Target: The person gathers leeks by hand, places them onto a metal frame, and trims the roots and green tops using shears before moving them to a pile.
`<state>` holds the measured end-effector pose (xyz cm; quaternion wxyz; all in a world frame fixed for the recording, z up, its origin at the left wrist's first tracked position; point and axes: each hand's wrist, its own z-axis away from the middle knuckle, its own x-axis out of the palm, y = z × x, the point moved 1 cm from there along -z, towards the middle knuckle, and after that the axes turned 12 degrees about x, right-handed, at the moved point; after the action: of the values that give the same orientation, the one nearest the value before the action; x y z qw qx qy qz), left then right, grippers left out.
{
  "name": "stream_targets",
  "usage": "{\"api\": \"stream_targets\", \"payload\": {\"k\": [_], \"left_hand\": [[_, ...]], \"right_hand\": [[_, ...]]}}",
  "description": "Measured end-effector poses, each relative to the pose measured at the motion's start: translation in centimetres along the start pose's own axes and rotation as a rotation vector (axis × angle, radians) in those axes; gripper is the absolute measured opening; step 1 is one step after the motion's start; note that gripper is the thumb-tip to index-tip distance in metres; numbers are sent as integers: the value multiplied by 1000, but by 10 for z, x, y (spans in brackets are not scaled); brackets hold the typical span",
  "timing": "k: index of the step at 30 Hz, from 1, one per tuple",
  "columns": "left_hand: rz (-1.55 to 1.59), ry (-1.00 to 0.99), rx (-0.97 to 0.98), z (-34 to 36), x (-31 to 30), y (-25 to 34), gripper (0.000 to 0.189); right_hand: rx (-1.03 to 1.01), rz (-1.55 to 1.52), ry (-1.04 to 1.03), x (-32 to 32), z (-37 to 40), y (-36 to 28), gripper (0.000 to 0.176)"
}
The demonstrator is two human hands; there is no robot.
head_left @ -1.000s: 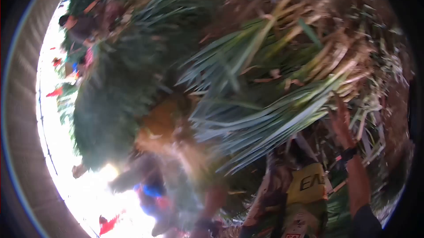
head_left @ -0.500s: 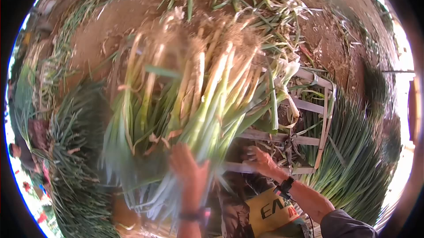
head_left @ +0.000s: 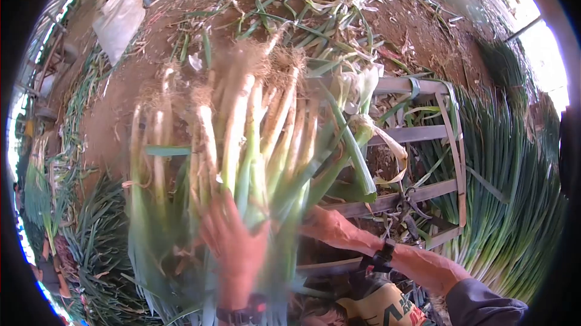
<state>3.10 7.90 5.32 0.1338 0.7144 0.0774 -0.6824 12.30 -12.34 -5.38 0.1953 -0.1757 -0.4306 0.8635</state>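
Note:
Green onions (head_left: 257, 168) with long white stems and tangled roots lie in a loose pile before me, roots pointing away. My left hand (head_left: 236, 241) rests on top of the stalks, its fingers stretched out and slightly blurred. At the pile's right side is my right hand (head_left: 318, 226), with its fingertips hidden among the leaves. Beneath the right part of the pile stands a slatted frame (head_left: 417, 196). Peeled leaves and a pale, torn skin (head_left: 363, 84) hang over the frame's far edge. Each wrist wears a dark band.
A big stack of green onions (head_left: 496, 193) lies to the right, and another leafy heap (head_left: 100, 253) to the left. Leaf scraps (head_left: 330, 8) litter the brown ground. A whitish sack (head_left: 118, 20) lies at the far left. Printed yellow material (head_left: 387, 308) shows near my body.
My left hand has moved forward and left onto the stalks. My right hand has come left to the pile's side. The view has shifted, bringing the whitish sack further into sight.

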Motion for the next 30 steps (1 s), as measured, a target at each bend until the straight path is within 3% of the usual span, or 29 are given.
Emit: {"api": "stream_targets", "payload": {"k": [1,3,7,11,15,16,18,20,22,24,28,30], "left_hand": [[-16,11,4,-9,5,2,104],[-61,28,32,-25,11,5,104],[-56,-109,-59,-46,9,13,93],[-74,-54,-47,-49,13,-10,95],[275,-90,-171,-29,-45,1,90],[330,-76,-172,-19,-56,5,90],[440,-64,-162,6,-74,9,89],[505,33,-86,29,-75,11,86],[671,27,-91,51,-87,43,85],[670,127,99,58,-56,54,84],[365,47,83,37,-6,117,88],[281,130,134,23,37,131,89]], "right_hand": [[29,75,-32,-2,-2,9,48],[-98,32,-21,0,-8,28,44],[-288,133,24,12,-21,53,37],[-439,386,109,-10,0,28,32],[-574,540,329,-68,54,21,29],[-570,540,395,-84,79,17,28],[-343,595,544,-112,134,9,48],[-403,767,730,-141,165,33,59],[-236,743,755,-156,196,46,72],[-135,733,742,-162,208,68,82],[-94,815,723,-162,207,100,87],[-57,842,695,-155,209,96,87]]}}
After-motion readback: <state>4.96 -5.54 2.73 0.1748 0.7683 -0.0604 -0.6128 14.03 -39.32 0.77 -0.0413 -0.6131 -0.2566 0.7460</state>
